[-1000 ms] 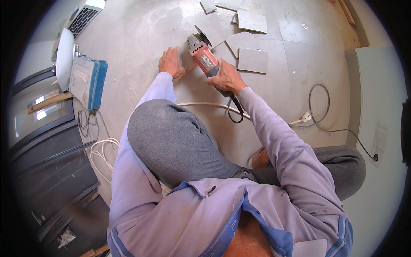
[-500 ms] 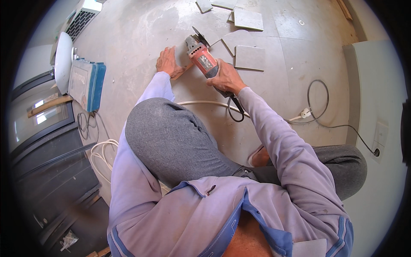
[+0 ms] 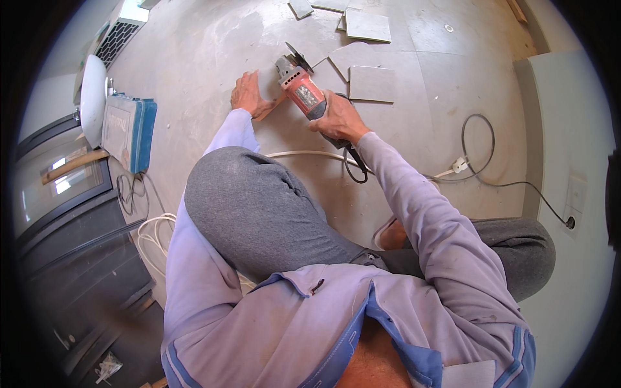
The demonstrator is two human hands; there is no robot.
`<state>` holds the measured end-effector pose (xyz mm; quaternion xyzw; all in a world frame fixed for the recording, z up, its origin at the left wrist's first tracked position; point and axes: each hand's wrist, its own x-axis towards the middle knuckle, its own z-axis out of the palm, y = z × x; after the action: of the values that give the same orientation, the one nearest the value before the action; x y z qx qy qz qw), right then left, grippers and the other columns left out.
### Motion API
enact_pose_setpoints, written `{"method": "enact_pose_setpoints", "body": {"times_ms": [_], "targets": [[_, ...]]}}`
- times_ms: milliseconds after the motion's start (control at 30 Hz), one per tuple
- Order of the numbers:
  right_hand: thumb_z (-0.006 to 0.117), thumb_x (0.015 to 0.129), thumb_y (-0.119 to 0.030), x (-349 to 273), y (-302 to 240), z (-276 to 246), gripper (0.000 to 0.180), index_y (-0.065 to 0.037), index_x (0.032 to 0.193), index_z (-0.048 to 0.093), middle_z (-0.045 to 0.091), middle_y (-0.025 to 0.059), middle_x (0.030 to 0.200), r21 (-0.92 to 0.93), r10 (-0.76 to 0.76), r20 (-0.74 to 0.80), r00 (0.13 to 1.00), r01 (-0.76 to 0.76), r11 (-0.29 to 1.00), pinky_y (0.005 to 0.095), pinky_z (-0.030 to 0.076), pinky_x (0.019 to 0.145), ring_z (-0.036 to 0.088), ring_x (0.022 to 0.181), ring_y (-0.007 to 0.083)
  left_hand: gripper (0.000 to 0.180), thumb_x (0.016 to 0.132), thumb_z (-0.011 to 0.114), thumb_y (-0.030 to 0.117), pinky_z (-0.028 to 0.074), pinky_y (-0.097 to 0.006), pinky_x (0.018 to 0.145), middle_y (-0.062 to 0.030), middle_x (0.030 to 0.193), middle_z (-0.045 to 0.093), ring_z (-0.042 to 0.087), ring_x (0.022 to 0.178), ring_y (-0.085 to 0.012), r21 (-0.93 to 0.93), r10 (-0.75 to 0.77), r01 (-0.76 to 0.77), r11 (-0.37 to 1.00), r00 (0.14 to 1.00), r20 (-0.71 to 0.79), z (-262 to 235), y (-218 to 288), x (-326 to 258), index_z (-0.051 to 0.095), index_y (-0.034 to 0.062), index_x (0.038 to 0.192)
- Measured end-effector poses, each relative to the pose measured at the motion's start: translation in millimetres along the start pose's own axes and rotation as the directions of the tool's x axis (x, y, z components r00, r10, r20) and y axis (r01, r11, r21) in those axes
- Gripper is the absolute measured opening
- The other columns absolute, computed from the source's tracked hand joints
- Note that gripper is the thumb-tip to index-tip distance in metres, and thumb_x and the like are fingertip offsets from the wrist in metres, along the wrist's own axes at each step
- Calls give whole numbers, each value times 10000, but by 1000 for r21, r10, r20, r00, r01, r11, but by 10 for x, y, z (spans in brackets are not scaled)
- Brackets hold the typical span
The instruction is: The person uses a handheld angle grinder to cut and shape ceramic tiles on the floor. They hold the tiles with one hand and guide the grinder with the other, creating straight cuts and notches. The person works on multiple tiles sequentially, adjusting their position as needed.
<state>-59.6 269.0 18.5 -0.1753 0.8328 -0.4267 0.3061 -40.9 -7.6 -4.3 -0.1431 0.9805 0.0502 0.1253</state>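
My right hand [image 3: 343, 118] is wrapped round the rear grip of a red and grey angle grinder [image 3: 304, 95]. The grinder's dark disc [image 3: 297, 57] stands tilted at its far end, apart from the tiles on the floor. Just left of the tool, my left hand [image 3: 251, 94] is bent round a thin flat piece with an orange-brown edge [image 3: 272, 106]; the hand covers much of it, and its kind is unclear. A black cord [image 3: 353, 169] loops down from the grinder's rear.
Grey tiles [image 3: 372, 84] lie right of and beyond the grinder. A pale extension cable [image 3: 304, 154] crosses the floor to a white plug [image 3: 460, 165]; a dark cord runs to a wall socket [image 3: 570, 222]. At left stand a blue tool case [image 3: 143, 134] and a white basin [image 3: 94, 100].
The whole view has shifted slightly, so floor things sit a little further left. Both hands keep their grip, and the grinder has barely moved relative to the left hand.
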Motion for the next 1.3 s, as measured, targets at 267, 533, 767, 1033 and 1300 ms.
{"method": "enact_pose_setpoints", "body": {"times_ms": [267,533,767,1033,1300], "targets": [[781,634,-331,-28,66,8,653,18,1147,575,685,261,1060,-36,-32,-35,999,31,999,443,536,900,676,1023,413,1104,622,878,421,390,-444,1173,-185,1539,403,395,1428,-345,20,-9,9,1000,1000,-7,-5,34,4,364,96,1543],[780,631,-330,-73,47,-14,650,21,1140,577,685,261,1052,-24,-35,-20,999,34,999,445,536,892,677,1015,411,1126,613,883,429,403,-459,1159,-178,1549,391,400,1423,-342,41,-20,20,999,1000,-3,26,-8,19,347,117,1552],[774,630,-323,-129,41,-29,634,13,1134,586,691,255,1044,-13,-24,-24,999,24,1000,448,535,885,678,1008,410,1123,612,888,428,405,-466,1160,-180,1555,384,395,1427,-349,38,-3,4,999,1000,-16,63,-53,50,352,116,1547],[780,625,-314,-167,44,-54,625,9,1125,592,693,246,1041,-41,-19,-23,1000,18,999,449,535,878,678,1004,406,1054,643,872,410,416,-447,1145,-210,1454,469,442,1374,-368,22,33,-32,999,998,-50,-1,-1,-1,395,45,1508],[782,631,-328,-29,53,9,661,14,1159,577,688,252,1074,-29,-17,-13,1000,16,999,445,534,892,678,1017,403,1104,618,877,468,406,-451,1154,-171,1538,410,408,1418,-330,-3,-13,13,1000,1000,7,0,22,14,378,107,1534]]}}
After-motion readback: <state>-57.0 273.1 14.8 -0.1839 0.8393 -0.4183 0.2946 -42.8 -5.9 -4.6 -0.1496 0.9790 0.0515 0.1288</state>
